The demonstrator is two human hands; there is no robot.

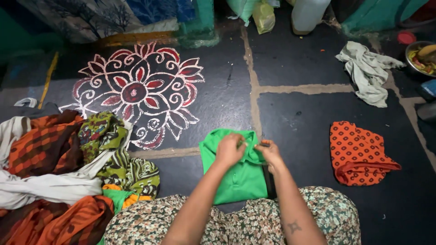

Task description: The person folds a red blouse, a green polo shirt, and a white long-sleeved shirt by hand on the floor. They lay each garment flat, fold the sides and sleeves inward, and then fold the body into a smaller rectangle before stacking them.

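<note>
Green collared shirt [236,174] lay folded flat on the dark stone floor [309,136], dead centre, just ahead of the person's knees. Left hand [229,149] was closed, pinching the collar at the shirt's 12 o'clock edge. Right hand [270,152] was closed too, gripping the collar's right end. Orange patterned cloth [359,152] sat folded at 3 o'clock, well apart. Unfolded clothes pile [63,172] at 9 o'clock. Chalk floral floor drawing [138,90] at 11 o'clock. Crumpled pale rag [368,72] at 2 o'clock.
</note>
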